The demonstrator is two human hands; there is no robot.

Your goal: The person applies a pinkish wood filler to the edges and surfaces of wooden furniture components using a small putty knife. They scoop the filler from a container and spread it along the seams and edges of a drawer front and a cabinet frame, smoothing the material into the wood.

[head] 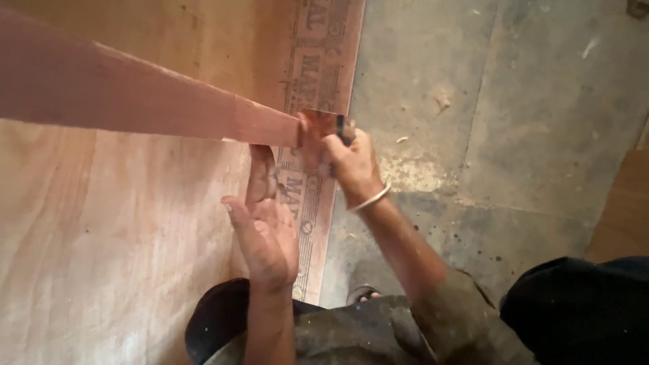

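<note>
A long reddish-brown wooden strip (135, 98) runs from the upper left to the middle of the view, raised above a large plywood sheet (122, 243). My left hand (267, 226) is flat and open, palm up. Its fingertips reach up under the strip's near end and touch its underside. My right hand (348, 162), with a metal bangle on the wrist, is closed around a small flat tool (326, 125) with a dark part. The tool is pressed against the end of the strip.
The plywood sheet's printed right edge (307, 203) ends at a grey, stained concrete floor (500, 122) with small chips on it. A sandalled toe (365, 295) shows by my knees. A dark cloth shape (581, 311) lies at the lower right.
</note>
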